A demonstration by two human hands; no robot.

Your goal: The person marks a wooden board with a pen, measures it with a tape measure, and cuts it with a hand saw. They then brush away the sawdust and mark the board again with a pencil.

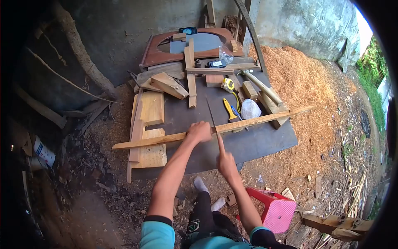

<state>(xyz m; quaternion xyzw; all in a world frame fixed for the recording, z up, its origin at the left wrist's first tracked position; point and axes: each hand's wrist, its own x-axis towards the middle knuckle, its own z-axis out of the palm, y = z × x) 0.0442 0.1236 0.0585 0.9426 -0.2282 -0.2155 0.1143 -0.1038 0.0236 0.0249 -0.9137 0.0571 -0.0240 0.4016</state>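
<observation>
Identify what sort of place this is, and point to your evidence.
Probably a partly open-air woodworking yard: a large heap of wood shavings lies beside the table, which holds a tape measure and a hammer.

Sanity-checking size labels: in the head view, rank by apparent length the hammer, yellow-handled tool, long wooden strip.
1. Long wooden strip
2. Hammer
3. Yellow-handled tool, partly hidden but clearly shorter

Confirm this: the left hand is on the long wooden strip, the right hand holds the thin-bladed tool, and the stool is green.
Not right: the head view shows that the stool is pinkish red, not green. The rest stands: the left hand is on the long wooden strip, and the right hand holds the thin-bladed tool.
</observation>
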